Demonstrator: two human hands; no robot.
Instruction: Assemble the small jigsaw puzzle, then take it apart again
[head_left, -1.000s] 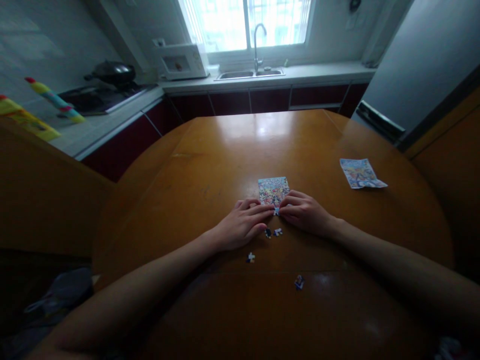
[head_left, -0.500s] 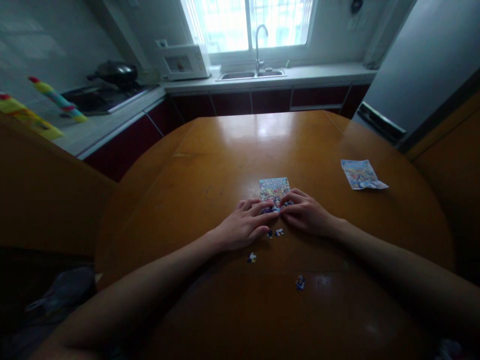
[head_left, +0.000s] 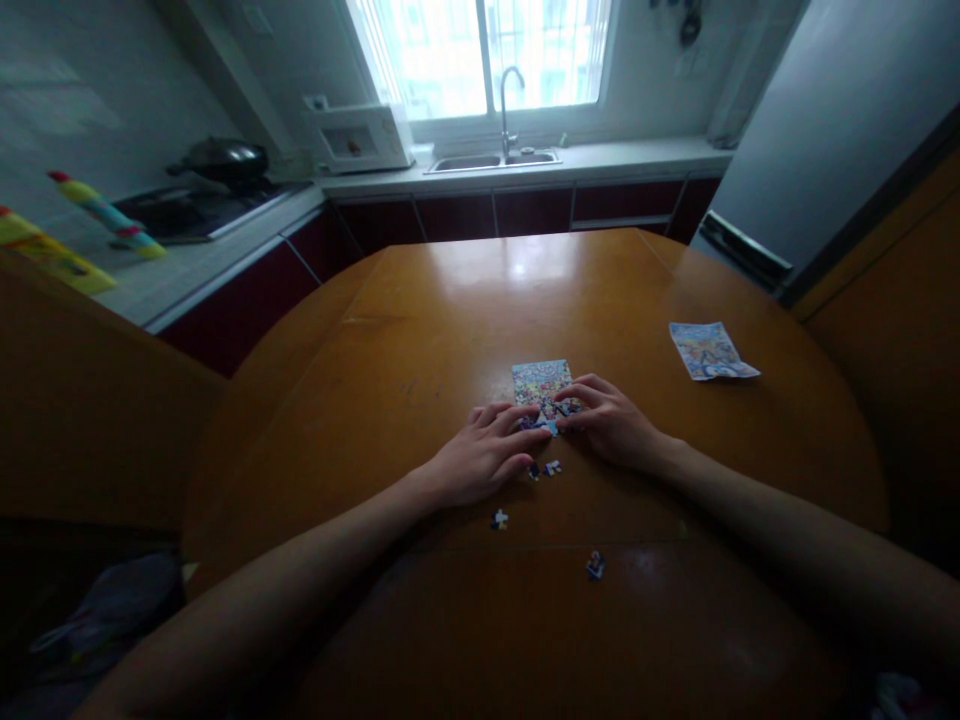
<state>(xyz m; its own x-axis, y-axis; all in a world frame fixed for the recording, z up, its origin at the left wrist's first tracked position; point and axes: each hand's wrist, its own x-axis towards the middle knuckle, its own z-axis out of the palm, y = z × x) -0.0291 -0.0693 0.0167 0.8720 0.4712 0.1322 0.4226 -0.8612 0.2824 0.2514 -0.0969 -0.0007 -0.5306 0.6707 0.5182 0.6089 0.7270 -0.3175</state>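
Observation:
A partly assembled jigsaw puzzle [head_left: 541, 377] lies flat on the wooden table, with its lower edge partly hidden by my fingers. My left hand [head_left: 487, 453] rests palm down at its lower left, fingers stretched out and slightly spread over the dark pieces. At the lower right is my right hand [head_left: 611, 420], thumb and forefinger apart, the fingertips touching the puzzle's edge. Between the two hands shows a light blue puzzle piece [head_left: 551, 428]. Just below sit two loose pieces, a dark one [head_left: 533, 470] and a white-and-purple one [head_left: 553, 467].
Nearer to me lie a white, dark and yellow piece [head_left: 499, 519] and a dark piece [head_left: 595, 566]. A creased picture sheet [head_left: 709, 350] is at the right of the table [head_left: 450, 310]. Beyond stand a counter with a sink [head_left: 469, 162], a microwave [head_left: 360, 137] and a stove with a pan [head_left: 225, 160].
My right forefinger has moved up and away from the thumb, so more of the light blue piece shows. My left hand stays nearly in place. The whole view has shifted slightly.

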